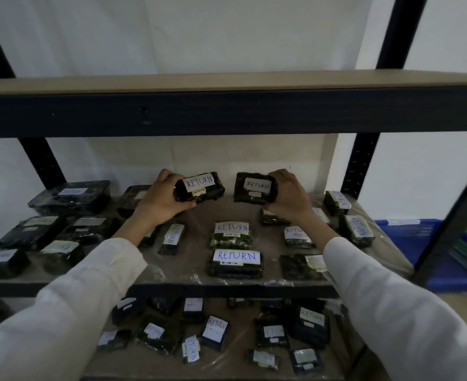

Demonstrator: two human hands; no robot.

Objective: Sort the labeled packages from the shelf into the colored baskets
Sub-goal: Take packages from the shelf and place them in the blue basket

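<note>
Nearest, labeled packages (236, 264) lie across the shelf (172, 288). Beyond them, toward 12 o'clock, the left hand (159, 199) curls round a RETURN package (199, 185). The right hand (290, 196) grips a second RETURN package (255, 188) just beside it. A blue basket (419, 232) sits at 3 o'clock.

Arms in long white sleeves, matching pair: left sleeve (75, 298) and right sleeve (391, 298), plain light fabric, loose cut, soft creases along the forearms. Cuffs are simple open hems, slightly flared, ending at the wrists. Past them the left hand (159, 200) and right hand (291, 199) are bare. Fabric detail blurs toward the lower corners.
</note>
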